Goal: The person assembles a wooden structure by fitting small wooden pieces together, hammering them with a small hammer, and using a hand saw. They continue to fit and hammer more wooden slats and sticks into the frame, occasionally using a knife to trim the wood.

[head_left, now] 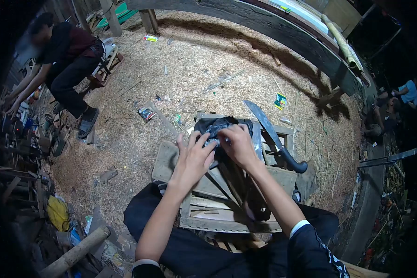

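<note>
A crumpled black plastic bag [213, 124] lies on a low wooden crate [164, 162] between my knees. My left hand [194, 157] rests at the bag's near left side, fingers spread and curved over it. With bent fingers drawn together, my right hand [240, 144] pinches the bag from the right. Something shiny, too small to name, shows between the two hands. To the right, a machete [266, 124] with a black hooked handle [294, 162] leans across the crate's corner, its blade pointing away from me. Beneath my wrists, a dark strap-like piece [252, 194] hangs over the crate.
Wood shavings [139, 92] cover the ground, with scattered wrappers [147, 113] and a yellow-green packet [280, 101]. A heavy beam [282, 32] crosses the back. Another person [74, 60] bends over clutter at the left. A thick pole [76, 250] lies at lower left.
</note>
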Tool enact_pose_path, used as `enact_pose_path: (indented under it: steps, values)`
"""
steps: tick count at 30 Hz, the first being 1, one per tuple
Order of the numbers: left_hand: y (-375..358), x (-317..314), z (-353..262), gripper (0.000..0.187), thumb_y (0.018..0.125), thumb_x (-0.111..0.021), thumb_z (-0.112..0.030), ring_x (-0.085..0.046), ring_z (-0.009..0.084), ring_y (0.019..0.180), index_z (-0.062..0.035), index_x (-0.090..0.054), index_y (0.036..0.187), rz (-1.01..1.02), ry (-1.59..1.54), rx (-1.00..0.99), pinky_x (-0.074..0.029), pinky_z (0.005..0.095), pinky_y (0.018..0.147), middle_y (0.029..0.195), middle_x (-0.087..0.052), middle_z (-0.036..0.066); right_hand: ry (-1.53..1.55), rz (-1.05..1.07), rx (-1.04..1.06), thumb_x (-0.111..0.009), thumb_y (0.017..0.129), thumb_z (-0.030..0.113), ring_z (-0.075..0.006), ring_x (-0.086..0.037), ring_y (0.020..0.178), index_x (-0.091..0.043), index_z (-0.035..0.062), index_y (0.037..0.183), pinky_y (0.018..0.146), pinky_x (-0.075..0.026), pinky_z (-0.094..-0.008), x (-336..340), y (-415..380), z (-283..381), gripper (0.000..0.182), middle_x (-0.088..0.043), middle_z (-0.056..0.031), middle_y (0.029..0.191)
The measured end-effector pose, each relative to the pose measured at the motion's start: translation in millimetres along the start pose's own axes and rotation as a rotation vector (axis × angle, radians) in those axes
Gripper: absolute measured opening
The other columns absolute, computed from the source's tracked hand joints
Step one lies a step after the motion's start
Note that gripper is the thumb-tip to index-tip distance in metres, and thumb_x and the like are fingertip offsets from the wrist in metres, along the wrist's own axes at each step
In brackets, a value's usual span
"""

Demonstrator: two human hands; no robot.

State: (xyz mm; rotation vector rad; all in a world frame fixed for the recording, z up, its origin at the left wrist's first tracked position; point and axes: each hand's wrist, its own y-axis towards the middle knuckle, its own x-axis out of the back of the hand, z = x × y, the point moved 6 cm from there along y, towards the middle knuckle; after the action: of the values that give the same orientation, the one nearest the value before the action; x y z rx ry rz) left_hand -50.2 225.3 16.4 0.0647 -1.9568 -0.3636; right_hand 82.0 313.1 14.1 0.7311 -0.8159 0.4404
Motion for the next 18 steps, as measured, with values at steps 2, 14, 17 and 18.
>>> enact_pose_path:
  steps: [2, 14, 17, 18]
  values:
    - [-1.1, 4.2, -5.8, 0.032, 0.096, -0.071, -0.022, -0.052, 0.0286, 0.135, -0.0147, -0.075, 0.127, -0.007, 0.018, -0.016, -0.021, 0.0612, 0.118, 0.139, -0.065, 0.008, 0.023, -0.083, 0.024, -0.078, 0.085, 0.005, -0.0301, -0.067, 0.090, -0.074, 0.0079, 0.105, 0.092, -0.046, -0.0441, 19.7, -4.6, 12.4, 0.021, -0.071, -0.0104, 0.090]
    - [-70.3, -28.4, -103.7, 0.045, 0.093, -0.077, -0.035, -0.054, 0.0252, 0.135, -0.0183, -0.071, 0.134, 0.005, -0.342, -0.213, -0.023, 0.0521, 0.115, 0.143, -0.064, 0.008, 0.075, -0.310, -0.357, -0.074, 0.092, 0.012, -0.0301, -0.071, 0.098, -0.077, 0.0051, 0.106, 0.091, -0.050, -0.0415, 140.8, -207.7, 18.3, 0.016, -0.077, -0.0123, 0.101]
    - [-102.0, -43.6, -156.1, 0.065, 0.087, -0.083, -0.047, -0.045, 0.0335, 0.147, -0.0186, -0.067, 0.142, 0.056, -0.310, -0.252, -0.026, 0.0560, 0.116, 0.158, -0.050, 0.016, 0.253, -0.248, -0.628, -0.073, 0.093, 0.013, -0.0297, -0.073, 0.092, -0.075, 0.0023, 0.103, 0.082, -0.054, -0.0421, 134.9, -262.0, -0.2, 0.015, -0.077, -0.0146, 0.102]
    - [-111.6, -44.8, -169.9, 0.068, 0.085, -0.084, -0.048, -0.042, 0.0362, 0.149, -0.0181, -0.066, 0.143, 0.051, -0.295, -0.264, -0.027, 0.0570, 0.117, 0.161, -0.046, 0.019, 0.245, -0.241, -0.616, -0.073, 0.094, 0.014, -0.0275, -0.073, 0.090, -0.072, 0.0000, 0.104, 0.081, -0.055, -0.0389, 130.8, -275.2, -2.1, 0.017, -0.075, -0.0151, 0.098]
